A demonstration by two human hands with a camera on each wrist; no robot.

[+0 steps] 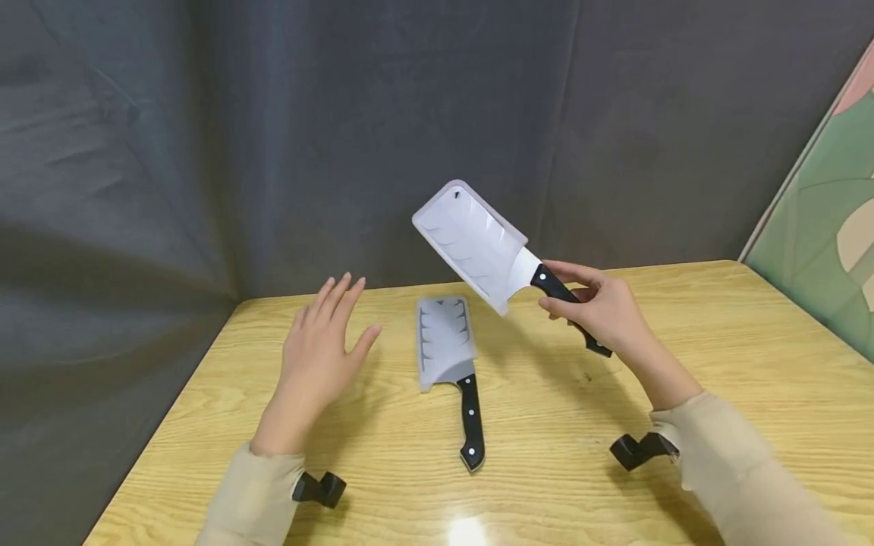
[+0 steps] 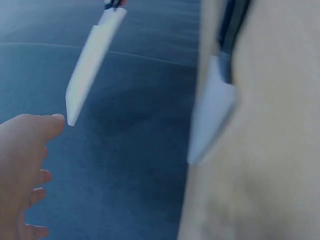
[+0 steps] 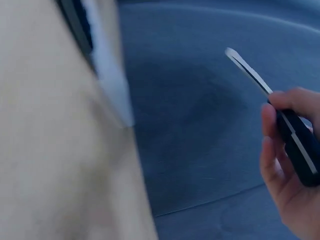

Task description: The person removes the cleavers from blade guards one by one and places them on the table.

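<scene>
I have my right hand (image 1: 601,307) wrapped around the black handle of a cleaver (image 1: 488,254), fingers and thumb curled about it, and I hold it raised above the surface (image 1: 683,394), its blade in a pale plastic sheath tilted up and away to the left of that hand. In the right wrist view the same hand (image 3: 290,170) shows its fingers closed on the dark handle, with the cleaver (image 3: 280,107) seen thin and edge-on against the dark curtain (image 3: 200,125). My left hand (image 1: 321,356) is released, fingers straight and a little spread, grasping nothing; I cannot tell whether it rests on the wood or hovers just over it. The left wrist view catches part of that hand (image 2: 22,170) with relaxed fingers and the raised cleaver (image 2: 92,57) beyond them. Between my two hands a second cleaver (image 1: 451,368) lies flat on the surface, also sheathed, blade pointing away from me and black riveted handle toward me; it sits nearer my left hand, touched by neither. Past my right hand a green patterned board (image 1: 819,227) leans at the surface's far side.
</scene>
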